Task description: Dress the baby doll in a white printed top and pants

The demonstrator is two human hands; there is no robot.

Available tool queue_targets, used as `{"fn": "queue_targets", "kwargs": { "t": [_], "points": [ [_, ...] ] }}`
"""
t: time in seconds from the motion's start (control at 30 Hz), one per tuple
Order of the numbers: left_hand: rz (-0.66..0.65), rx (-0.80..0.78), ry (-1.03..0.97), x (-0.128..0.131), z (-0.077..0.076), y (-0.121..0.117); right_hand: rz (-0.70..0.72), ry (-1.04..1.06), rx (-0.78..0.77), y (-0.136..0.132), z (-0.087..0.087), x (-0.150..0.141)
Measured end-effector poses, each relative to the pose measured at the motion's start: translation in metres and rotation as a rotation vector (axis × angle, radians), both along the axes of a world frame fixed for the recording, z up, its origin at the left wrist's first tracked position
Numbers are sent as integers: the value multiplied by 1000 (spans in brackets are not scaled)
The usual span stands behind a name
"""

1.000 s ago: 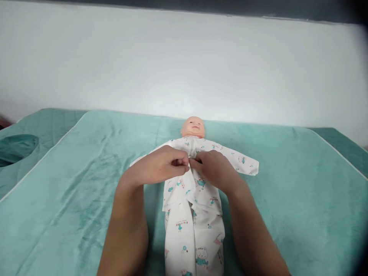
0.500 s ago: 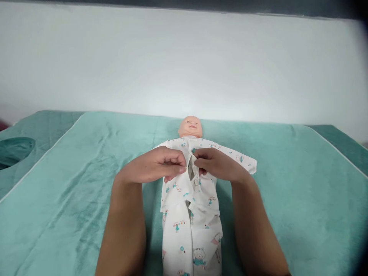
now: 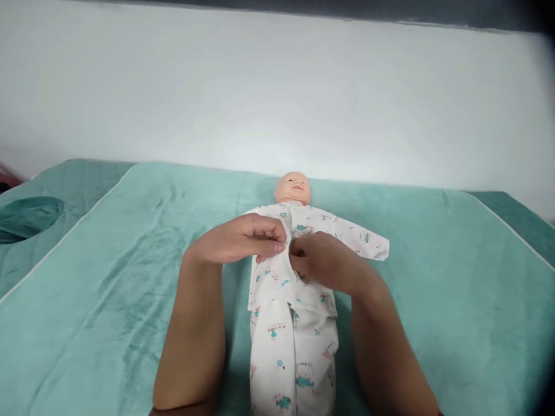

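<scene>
White printed cloth forms the shirt (image 3: 271,292) on the doll (image 3: 293,188), face-up on the green sheet (image 3: 442,323). From my remote seat, my left hand (image 3: 249,238) pinches its front edge, probably steadying it; my right hand (image 3: 327,261) curls at the opening (I can't tell what those fingers grip). Half a second ago the front gaped, showing a round fastener; now neither shows.

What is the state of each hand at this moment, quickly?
Left hand: closed, pinching the shirt at its front.
Right hand: curled at the shirt; whether it grips cannot be told.
</scene>
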State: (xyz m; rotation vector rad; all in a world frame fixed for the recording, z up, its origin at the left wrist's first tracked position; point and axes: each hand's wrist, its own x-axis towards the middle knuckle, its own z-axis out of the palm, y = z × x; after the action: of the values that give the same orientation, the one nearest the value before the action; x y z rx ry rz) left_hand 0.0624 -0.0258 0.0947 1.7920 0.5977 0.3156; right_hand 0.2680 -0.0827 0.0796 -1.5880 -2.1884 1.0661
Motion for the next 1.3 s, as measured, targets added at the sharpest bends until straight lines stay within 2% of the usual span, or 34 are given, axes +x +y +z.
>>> {"fn": "queue_targets", "kwargs": {
  "t": [0.1,0.2,0.3,0.4,0.5,0.6,0.8,1.07,1.3],
  "points": [
    [57,-50,-25,1,-5,-3,-66,-281,224,-9,-4,-20],
    [117,-101,-109,4,-20,-10,-71,-272,230,-14,-3,-20],
    [178,-170,-226,8,-39,-21,-13,49,26,-14,-5,3],
    [205,-246,-291,11,-52,-28,79,461,-226,-10,-17,28],
    [182,-297,-282,14,-56,-29,19,749,-227,-7,-36,37],
    [153,-320,-258,15,-54,-29,-42,892,-172,-5,-49,29],
    [149,-344,-252,16,-57,-28,20,834,-148,-6,-49,16],
    [172,-362,-283,16,-66,-26,3,759,-113,-7,-48,15],
    [197,-282,-214,16,-60,-29,76,794,-185,-4,-49,21]
  ]
}}
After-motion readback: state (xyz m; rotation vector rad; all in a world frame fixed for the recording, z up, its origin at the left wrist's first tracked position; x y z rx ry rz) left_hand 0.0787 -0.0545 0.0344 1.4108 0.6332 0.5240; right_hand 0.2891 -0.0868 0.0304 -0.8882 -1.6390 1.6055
